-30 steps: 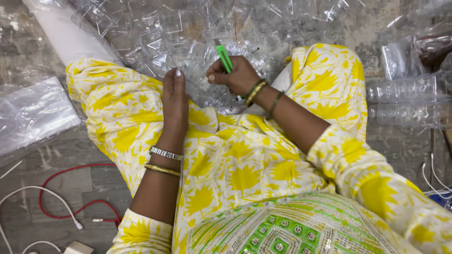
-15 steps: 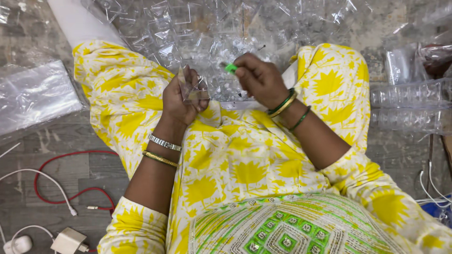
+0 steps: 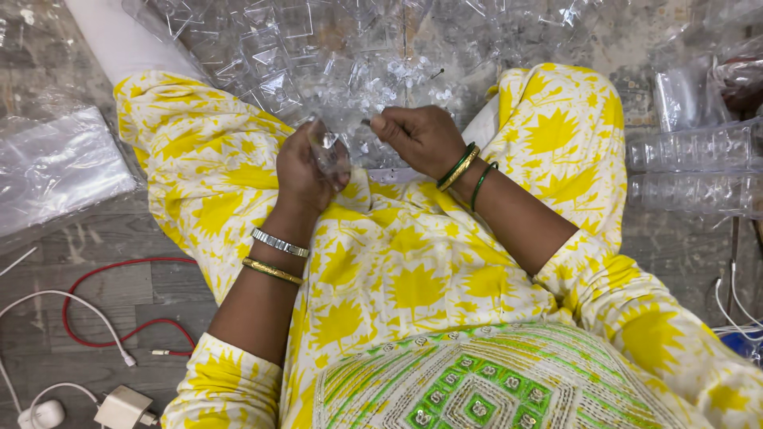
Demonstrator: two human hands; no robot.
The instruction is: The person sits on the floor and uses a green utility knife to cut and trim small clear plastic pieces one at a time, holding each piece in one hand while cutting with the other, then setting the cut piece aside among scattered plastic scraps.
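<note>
Holding a clear plastic piece (image 3: 327,151), left hand (image 3: 306,171) has risen.

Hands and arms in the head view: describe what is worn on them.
The left hand has a silver link bracelet and a thin gold bangle on its wrist. The right hand wears green and gold bangles plus one thin green bangle. Both arms end in yellow, white-patterned sleeves above the elbow.

The left hand (image 3: 306,171) holds a small clear plastic piece (image 3: 330,151) upright; the right hand (image 3: 421,139), closed, hovers just beside it, near a far pile of clear plastic pieces (image 3: 318,56).
</note>
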